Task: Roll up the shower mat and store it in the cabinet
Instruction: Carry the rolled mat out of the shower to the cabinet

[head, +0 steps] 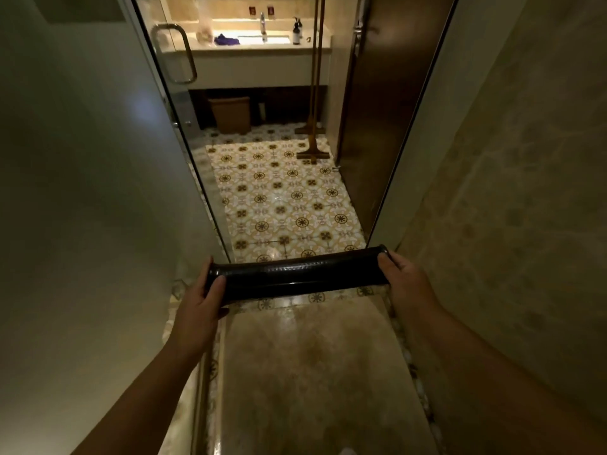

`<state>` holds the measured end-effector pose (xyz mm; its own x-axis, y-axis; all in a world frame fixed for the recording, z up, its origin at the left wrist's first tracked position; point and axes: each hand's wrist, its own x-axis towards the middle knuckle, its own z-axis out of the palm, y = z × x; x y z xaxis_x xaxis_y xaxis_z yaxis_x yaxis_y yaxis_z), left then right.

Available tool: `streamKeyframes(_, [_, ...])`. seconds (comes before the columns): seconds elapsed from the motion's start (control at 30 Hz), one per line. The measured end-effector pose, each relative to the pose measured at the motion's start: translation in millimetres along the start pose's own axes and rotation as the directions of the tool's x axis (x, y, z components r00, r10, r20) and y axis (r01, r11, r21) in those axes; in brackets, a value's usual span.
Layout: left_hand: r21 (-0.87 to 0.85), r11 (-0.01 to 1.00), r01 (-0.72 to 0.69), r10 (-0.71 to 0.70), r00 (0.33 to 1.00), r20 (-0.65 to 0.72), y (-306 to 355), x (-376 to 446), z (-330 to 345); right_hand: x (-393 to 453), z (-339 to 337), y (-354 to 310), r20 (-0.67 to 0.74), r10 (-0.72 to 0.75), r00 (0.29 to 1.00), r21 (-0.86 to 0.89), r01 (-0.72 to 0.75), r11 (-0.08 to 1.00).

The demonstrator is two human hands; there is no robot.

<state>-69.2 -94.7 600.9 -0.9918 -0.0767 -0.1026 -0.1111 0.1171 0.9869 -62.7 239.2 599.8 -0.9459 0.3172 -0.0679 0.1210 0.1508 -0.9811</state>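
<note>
We hold the rolled shower mat [297, 274] level across the lower middle of the frame, left hand [200, 298] and right hand [405, 280] each with fingers wrapped round one end. Beyond it, the patterned tile floor [282, 198] runs to the vanity at top centre, where a brown bin [231, 113] sits in the open space underneath; its contents we cannot see. A glass door [177, 103] stands at left, and two long-handled squeegees [312, 93] lean at right.

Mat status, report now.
Left hand and right hand grip the ends of the mat. Mat rolled, held level. Glass door open; patterned floor ahead.
</note>
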Motion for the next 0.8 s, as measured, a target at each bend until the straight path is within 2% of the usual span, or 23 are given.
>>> streamKeyframes(0.17, [-0.035, 0.999, -0.001, 0.001, 1.0, -0.017, 17, 3, 26, 11, -23, -6, 0.029, -0.037, 0.999, 0.07, 0.035, 0.997])
streamKeyframes(0.3, [-0.042, 0.999, 0.009, -0.01, 1.0, -0.02, 31, 9, 39, 22, -48, -16, 0.118, -0.068, 0.991, 0.016, 0.066, 0.998])
streamKeyframes(0.53, [-0.16, 0.985, 0.06, -0.042, 0.993, 0.113, 49, 14, 45, 49, -86, -13, 0.259, -0.025, 0.966, 0.021, 0.02, 1.0])
streamKeyframes(0.8, [-0.15, 0.986, 0.068, -0.056, 0.995, 0.081, 49, 31, 64, 88, -98, -14, 0.365, 0.007, 0.931, -0.011, -0.003, 1.0])
